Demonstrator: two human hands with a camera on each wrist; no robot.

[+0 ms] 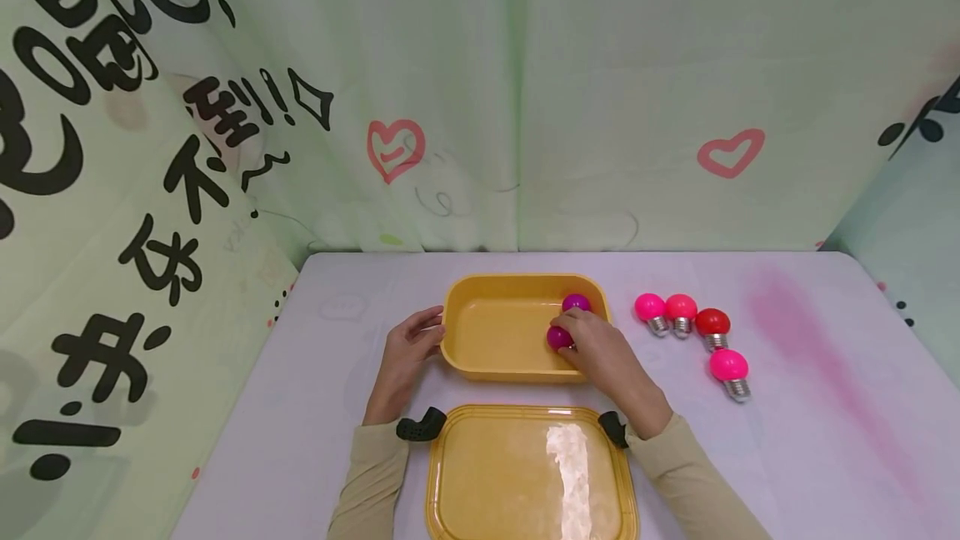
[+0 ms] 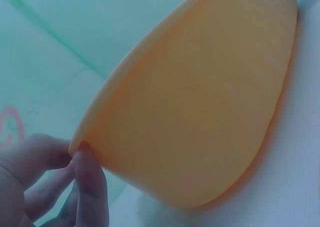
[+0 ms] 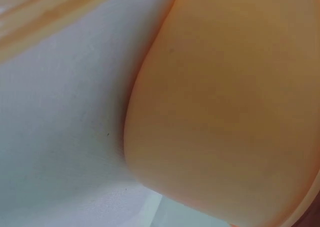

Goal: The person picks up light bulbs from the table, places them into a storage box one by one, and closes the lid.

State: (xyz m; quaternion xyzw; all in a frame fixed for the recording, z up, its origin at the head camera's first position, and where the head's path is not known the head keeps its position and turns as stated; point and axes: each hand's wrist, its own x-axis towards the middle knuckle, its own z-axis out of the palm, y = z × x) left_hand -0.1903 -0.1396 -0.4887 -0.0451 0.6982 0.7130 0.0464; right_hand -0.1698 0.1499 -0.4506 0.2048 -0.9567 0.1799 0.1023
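Note:
A deep yellow plastic tub [image 1: 495,375] stands on the table. At its left end my left hand [image 1: 406,357] pinches the rim; in the left wrist view the thumb and forefinger meet at the lip of the tub [image 2: 195,107]. My right hand [image 1: 606,355] reaches over the right end of the tub and holds a purple light bulb [image 1: 558,338] inside it, the bulb's round top showing past the fingers. Another purple bulb [image 1: 576,302] lies just behind that hand in the tub. From the right wrist, only the tub's outer wall [image 3: 220,107] shows, and the hand is hidden.
Right of the tub, several bulbs with silver screw bases lie on the white tablecloth: pink ones [image 1: 729,365] and a red one [image 1: 712,322]. A yellow lid [image 1: 495,473] lies flat in front of the tub, between the forearms. Pale green curtains [image 1: 615,90] hang behind the table.

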